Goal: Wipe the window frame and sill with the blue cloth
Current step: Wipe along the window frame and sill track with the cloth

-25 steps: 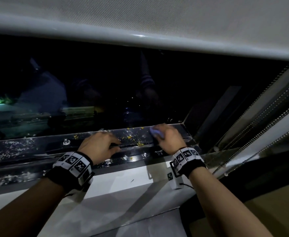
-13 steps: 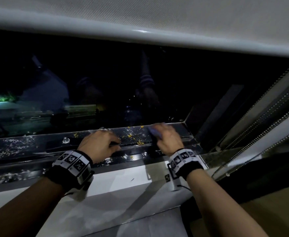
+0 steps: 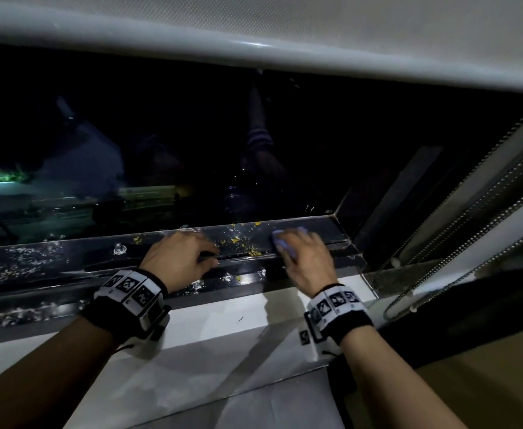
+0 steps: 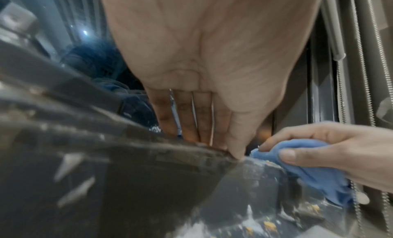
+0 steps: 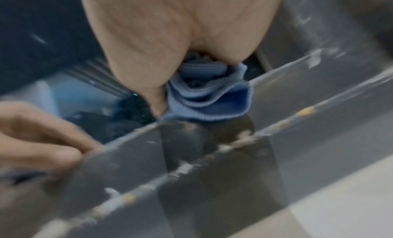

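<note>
My right hand grips the bunched blue cloth and presses it on the dark window frame near its right corner. The right wrist view shows the cloth folded under the palm, its edge on the frame's upper ledge. My left hand rests on the frame just left of it, holding nothing. In the left wrist view its fingers point straight down onto the frame's ridge, with the cloth beside them. Yellow crumbs and white dust lie between the hands. The white sill runs below.
The dark window glass stands behind the frame. A lowered roller blind hangs overhead. Bead chains run down at the right, past the frame's corner. White specks cover the frame's left part.
The right hand with the cloth has shifted only slightly along the frame near the right corner. The left hand has stayed in the same spot.
</note>
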Action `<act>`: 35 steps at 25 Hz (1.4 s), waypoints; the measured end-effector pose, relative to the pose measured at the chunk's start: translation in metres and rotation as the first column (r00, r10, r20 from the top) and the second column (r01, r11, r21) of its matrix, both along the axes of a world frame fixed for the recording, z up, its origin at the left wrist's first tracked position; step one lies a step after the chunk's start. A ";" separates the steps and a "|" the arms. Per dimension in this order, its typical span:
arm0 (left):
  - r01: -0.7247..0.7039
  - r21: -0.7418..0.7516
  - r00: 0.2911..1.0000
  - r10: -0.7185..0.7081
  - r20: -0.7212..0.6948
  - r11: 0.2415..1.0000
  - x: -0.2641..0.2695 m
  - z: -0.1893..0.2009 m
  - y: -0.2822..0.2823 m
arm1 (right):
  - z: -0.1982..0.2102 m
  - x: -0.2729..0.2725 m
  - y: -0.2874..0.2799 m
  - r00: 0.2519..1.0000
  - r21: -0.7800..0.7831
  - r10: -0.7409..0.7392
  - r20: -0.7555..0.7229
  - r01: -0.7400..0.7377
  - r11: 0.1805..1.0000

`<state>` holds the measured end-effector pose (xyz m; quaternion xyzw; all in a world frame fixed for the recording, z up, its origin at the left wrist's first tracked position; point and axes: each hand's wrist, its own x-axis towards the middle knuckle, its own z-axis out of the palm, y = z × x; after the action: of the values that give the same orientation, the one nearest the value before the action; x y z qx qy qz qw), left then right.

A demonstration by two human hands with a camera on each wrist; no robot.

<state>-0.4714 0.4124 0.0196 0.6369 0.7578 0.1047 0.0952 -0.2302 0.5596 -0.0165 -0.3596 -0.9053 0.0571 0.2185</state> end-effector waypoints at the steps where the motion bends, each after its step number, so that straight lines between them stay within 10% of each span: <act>1: 0.012 -0.010 1.000 -0.012 0.000 1.000 0.000 0.001 -0.001 | 0.004 -0.006 -0.010 0.990 -0.032 0.133 -0.047 -0.135 0.990; 3: 0.016 0.007 1.000 -0.016 0.025 1.000 0.001 0.006 -0.007 | 0.015 -0.004 -0.008 0.947 -0.155 0.268 -0.175 -0.295 0.943; 6: -0.153 0.151 0.988 0.148 0.044 0.977 -0.015 0.008 -0.028 | 0.032 0.021 0.032 0.918 -0.305 -0.150 -0.368 0.033 0.952; 9: -0.355 0.133 0.934 0.356 0.021 0.925 -0.036 0.006 -0.048 | 0.024 0.024 0.059 0.918 -0.108 -0.395 0.020 0.395 0.912; 13: -0.386 0.067 0.922 0.387 -0.011 0.920 -0.035 0.006 -0.048 | 0.008 -0.033 0.012 1.000 -0.126 -0.012 0.018 0.014 0.992; 16: -0.395 0.045 0.918 0.396 -0.026 0.918 -0.030 0.010 -0.046 | 0.024 -0.032 -0.005 0.946 -0.272 0.283 -0.162 -0.318 0.908; 19: -0.365 0.085 0.925 0.371 -0.077 0.927 -0.030 0.009 -0.049 | 0.031 0.010 0.035 0.887 -0.219 -0.134 -0.441 0.038 0.975; 22: -0.347 0.087 0.925 0.356 -0.135 0.934 -0.021 0.009 -0.045 | 0.021 0.022 0.066 0.820 -0.263 -0.472 -0.324 0.402 0.877; 28: -0.421 0.061 0.899 0.425 -0.103 0.905 -0.017 0.014 -0.040 | 0.011 0.004 0.060 0.968 -0.093 0.093 -0.233 -0.118 0.989; 33: -0.441 0.052 0.890 0.444 -0.104 0.896 -0.012 0.015 -0.040 | 0.025 0.025 0.080 0.859 -0.254 -0.384 -0.337 0.310 0.916; 35: -0.451 0.038 0.887 0.452 -0.091 0.892 -0.013 0.016 -0.039 | 0.016 0.007 0.072 0.904 -0.256 -0.333 -0.267 0.267 0.929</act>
<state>-0.4844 0.3729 0.0352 0.4485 0.8879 0.0987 0.0260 -0.2230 0.6312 0.0000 -0.5033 -0.7825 0.1744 0.3225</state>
